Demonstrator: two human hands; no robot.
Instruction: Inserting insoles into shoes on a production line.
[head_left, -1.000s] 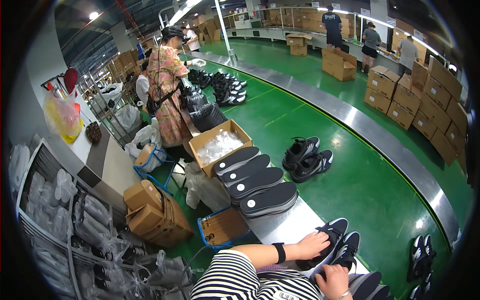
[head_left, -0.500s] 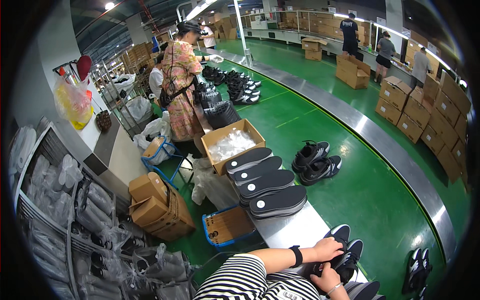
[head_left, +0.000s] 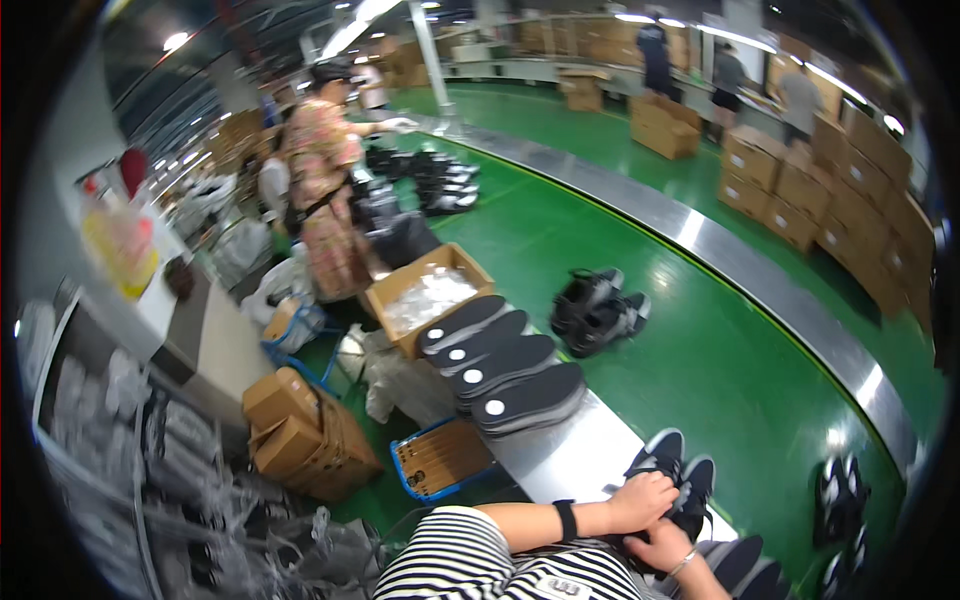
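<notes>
A pair of black sneakers with grey-white soles lies at the near end of the bench, the left sneaker beside the right sneaker. My left hand, a black band at its wrist, is closed over the opening of the left sneaker. Against that shoe's heel end, my right hand is closed too, its fingers meeting the left hand's; a bracelet circles the wrist. Both hands hide the back of this shoe and anything inside it. Dark insoles lie close to my right forearm.
Stacked black insoles sit along the metal bench, below a carton of white packets. Another pair of sneakers stands on the green conveyor. A blue-rimmed crate is left of the bench. A co-worker stands beyond.
The whole view has swung, so the surroundings sit further left and blur. My left hand has drawn back over the sneaker's opening, closer to my right hand.
</notes>
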